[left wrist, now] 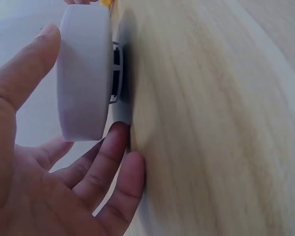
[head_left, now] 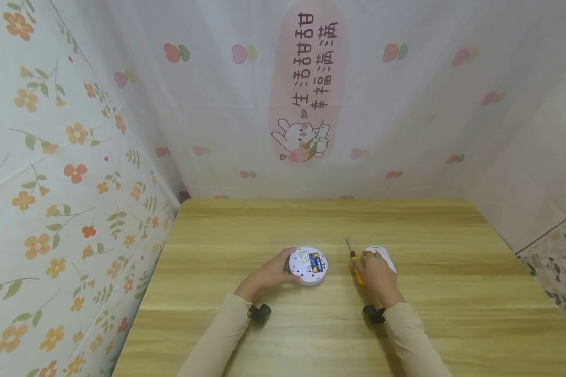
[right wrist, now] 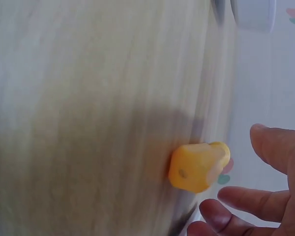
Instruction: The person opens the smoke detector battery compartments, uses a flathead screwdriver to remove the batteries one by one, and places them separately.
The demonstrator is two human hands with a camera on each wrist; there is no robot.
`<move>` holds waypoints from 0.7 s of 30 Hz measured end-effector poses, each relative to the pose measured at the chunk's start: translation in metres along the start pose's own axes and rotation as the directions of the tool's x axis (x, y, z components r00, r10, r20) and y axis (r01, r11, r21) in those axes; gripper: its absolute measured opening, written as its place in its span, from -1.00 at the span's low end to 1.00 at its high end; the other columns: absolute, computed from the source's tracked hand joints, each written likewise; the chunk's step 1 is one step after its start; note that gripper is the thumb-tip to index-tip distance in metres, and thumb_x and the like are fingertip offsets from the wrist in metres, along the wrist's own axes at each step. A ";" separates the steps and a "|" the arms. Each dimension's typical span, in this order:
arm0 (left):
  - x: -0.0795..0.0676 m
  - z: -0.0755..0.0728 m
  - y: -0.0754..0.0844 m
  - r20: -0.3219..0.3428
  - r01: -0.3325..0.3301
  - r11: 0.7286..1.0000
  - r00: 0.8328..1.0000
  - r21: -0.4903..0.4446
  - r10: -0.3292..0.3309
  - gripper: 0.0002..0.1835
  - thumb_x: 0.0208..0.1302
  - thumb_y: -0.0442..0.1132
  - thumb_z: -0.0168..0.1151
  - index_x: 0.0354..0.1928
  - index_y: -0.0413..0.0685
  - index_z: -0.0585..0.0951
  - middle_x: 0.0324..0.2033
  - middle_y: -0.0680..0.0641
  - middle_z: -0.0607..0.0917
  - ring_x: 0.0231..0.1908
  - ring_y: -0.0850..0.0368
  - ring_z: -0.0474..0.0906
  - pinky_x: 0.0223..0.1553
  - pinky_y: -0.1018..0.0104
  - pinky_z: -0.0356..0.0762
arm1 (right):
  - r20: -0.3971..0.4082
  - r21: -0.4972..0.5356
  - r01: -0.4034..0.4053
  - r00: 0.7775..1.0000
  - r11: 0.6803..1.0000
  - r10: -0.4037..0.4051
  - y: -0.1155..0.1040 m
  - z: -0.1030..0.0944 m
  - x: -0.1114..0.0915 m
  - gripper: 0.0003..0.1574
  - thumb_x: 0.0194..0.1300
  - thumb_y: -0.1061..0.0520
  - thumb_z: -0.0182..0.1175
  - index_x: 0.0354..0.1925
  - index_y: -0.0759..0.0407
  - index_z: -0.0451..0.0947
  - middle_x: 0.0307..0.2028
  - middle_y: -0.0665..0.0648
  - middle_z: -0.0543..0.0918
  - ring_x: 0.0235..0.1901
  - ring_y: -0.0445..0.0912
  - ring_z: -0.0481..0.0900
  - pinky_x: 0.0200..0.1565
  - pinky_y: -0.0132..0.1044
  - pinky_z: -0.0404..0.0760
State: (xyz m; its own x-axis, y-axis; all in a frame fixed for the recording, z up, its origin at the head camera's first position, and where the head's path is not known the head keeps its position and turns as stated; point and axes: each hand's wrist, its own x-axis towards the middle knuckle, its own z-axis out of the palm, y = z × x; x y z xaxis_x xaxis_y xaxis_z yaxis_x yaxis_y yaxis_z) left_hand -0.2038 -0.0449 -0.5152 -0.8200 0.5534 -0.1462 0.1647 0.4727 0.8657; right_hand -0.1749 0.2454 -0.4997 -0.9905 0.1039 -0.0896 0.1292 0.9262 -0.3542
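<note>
In the head view my left hand [head_left: 274, 271] grips a round white smoke detector [head_left: 298, 272] by its left rim. Its back faces up and shows a blue-and-yellow battery [head_left: 317, 263]. The left wrist view has the thumb on the side wall of the smoke detector [left wrist: 86, 73], fingers below, and vent slots [left wrist: 117, 73] facing the table. My right hand [head_left: 377, 272] is just above a screwdriver [head_left: 358, 270] with a yellow handle and dark collar. Fingers and thumb stand apart beside the yellow handle [right wrist: 194, 168] in the right wrist view. A flat white piece [head_left: 385, 257] lies partly hidden under that hand.
A wood-grain table [head_left: 245, 225] lies beneath everything. Behind it hangs a pale printed curtain [head_left: 217, 115], with a flowered curtain [head_left: 75, 183] along the left side. Black straps with small cameras [head_left: 260, 313] sit on both wrists.
</note>
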 end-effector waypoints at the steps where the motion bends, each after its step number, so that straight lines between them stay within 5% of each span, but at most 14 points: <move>1: -0.001 -0.001 0.000 0.000 0.001 1.000 1.000 -0.006 -0.001 -0.03 0.10 -0.10 0.44 0.47 -0.12 0.10 0.34 -0.24 0.34 0.28 -0.11 0.36 0.37 -0.02 0.23 | 0.002 -0.002 0.000 1.000 1.000 0.000 0.000 0.001 0.000 -0.30 0.41 -0.17 -0.02 0.21 0.36 0.42 0.10 0.46 0.52 0.08 0.32 0.50 -0.05 0.23 0.55; 9: -0.002 0.000 -0.004 -0.040 -0.004 0.999 0.999 -0.032 0.002 -0.29 0.27 -0.13 0.28 0.38 -0.14 0.23 0.19 -0.24 0.53 0.11 -0.05 0.55 0.19 0.11 0.48 | 0.066 -0.003 -0.049 0.997 0.999 0.049 -0.002 0.007 0.000 -0.45 0.37 -0.17 0.02 -0.04 0.28 0.53 -0.14 0.37 0.58 -0.16 0.25 0.55 -0.39 0.10 0.49; 14: -0.001 0.003 -0.005 -0.048 0.003 0.999 0.999 -0.054 -0.006 -0.22 0.18 -0.14 0.36 0.37 -0.15 0.22 0.21 -0.26 0.51 0.07 -0.05 0.56 0.16 0.11 0.50 | 0.050 -0.002 -0.050 0.998 0.999 0.050 -0.002 0.012 0.001 -0.41 0.33 -0.14 0.06 0.08 0.29 0.52 -0.15 0.36 0.62 -0.23 0.22 0.59 -0.42 0.07 0.50; 21: 0.001 0.002 0.000 -0.060 0.014 0.997 0.998 0.073 -0.009 0.04 0.08 0.01 0.43 0.48 -0.15 0.06 0.44 -0.24 0.21 0.39 -0.18 0.22 0.41 -0.08 0.14 | 0.040 0.003 -0.034 0.999 0.999 0.034 -0.003 0.011 0.003 -0.42 0.34 -0.11 0.09 0.09 0.31 0.50 -0.15 0.34 0.63 -0.27 0.18 0.59 -0.44 0.05 0.50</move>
State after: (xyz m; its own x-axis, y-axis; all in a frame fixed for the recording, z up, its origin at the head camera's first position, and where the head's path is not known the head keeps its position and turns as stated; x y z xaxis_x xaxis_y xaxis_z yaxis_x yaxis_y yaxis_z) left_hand -0.2030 -0.0428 -0.5160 -0.8529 0.5068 -0.1254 0.1927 0.5289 0.8265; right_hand -0.1777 0.2387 -0.5090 -0.9830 0.1208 -0.1384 0.1631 0.9209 -0.3541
